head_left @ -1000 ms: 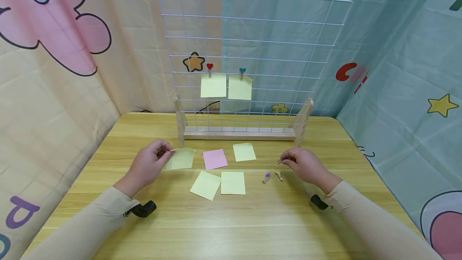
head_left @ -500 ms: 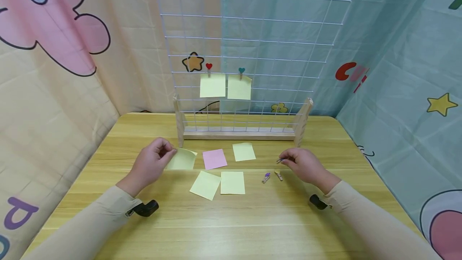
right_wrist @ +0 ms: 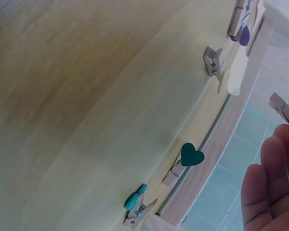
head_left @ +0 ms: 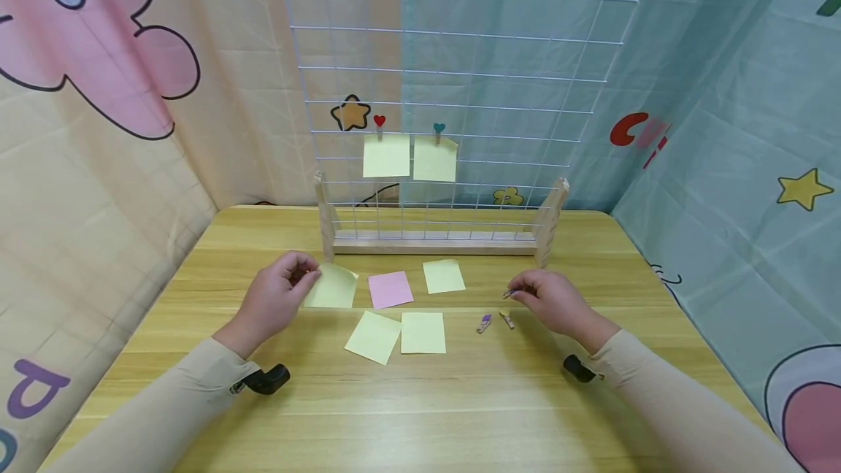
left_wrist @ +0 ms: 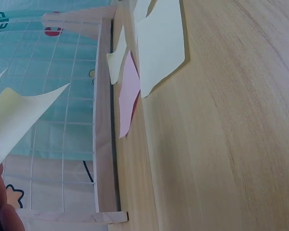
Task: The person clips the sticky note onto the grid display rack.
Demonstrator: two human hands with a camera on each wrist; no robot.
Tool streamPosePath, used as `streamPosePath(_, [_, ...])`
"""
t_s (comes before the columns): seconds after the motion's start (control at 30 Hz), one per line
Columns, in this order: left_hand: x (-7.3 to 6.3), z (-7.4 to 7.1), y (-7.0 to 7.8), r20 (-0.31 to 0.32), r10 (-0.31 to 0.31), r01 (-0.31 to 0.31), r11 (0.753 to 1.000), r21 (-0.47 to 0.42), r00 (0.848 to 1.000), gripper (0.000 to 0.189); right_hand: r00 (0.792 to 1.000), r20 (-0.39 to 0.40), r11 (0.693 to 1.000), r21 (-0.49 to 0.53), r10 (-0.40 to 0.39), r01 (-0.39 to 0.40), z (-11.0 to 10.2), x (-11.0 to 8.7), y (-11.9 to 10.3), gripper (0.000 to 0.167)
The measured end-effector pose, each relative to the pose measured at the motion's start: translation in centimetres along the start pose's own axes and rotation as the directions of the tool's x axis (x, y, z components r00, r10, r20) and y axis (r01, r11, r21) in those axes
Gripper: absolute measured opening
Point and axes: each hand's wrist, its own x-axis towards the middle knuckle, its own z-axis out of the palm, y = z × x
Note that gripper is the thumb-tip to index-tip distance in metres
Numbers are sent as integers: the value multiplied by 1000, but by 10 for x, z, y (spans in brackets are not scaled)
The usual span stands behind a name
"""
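Observation:
My left hand (head_left: 276, 301) pinches the left corner of a pale yellow sticky note (head_left: 333, 287); in the left wrist view this note (left_wrist: 21, 115) bends away from the fingertips. Between the fingertips of my right hand (head_left: 557, 304) is a small wooden clothespin (right_wrist: 282, 108), mostly hidden in the head view. Just below that hand lie a purple-topped clothespin (head_left: 485, 323) and a yellow-topped one (head_left: 507, 319). Two more, a dark green heart clothespin (right_wrist: 191, 155) and a teal one (right_wrist: 135, 198), show in the right wrist view.
A white wire grid (head_left: 512, 79) stands in a wooden base (head_left: 434, 247) at the back. Heart clothespins hold two yellow notes (head_left: 386, 157) on it. On the table (head_left: 420, 414) lie a pink note (head_left: 390, 290) and three yellow notes (head_left: 423, 333). Printed curtains surround the table.
My left hand has shifted slightly right with its yellow note, whose upper edge now sits a little higher. The right hand stays nearly still with its clothespin.

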Motion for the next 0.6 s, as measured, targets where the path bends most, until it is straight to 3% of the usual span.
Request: streamPosePath(0.6, [-1, 2, -2, 7, -5, 5, 1000, -8, 1000, 5, 1000, 5, 1000, 3, 20, -20, 4, 0, 1, 9])
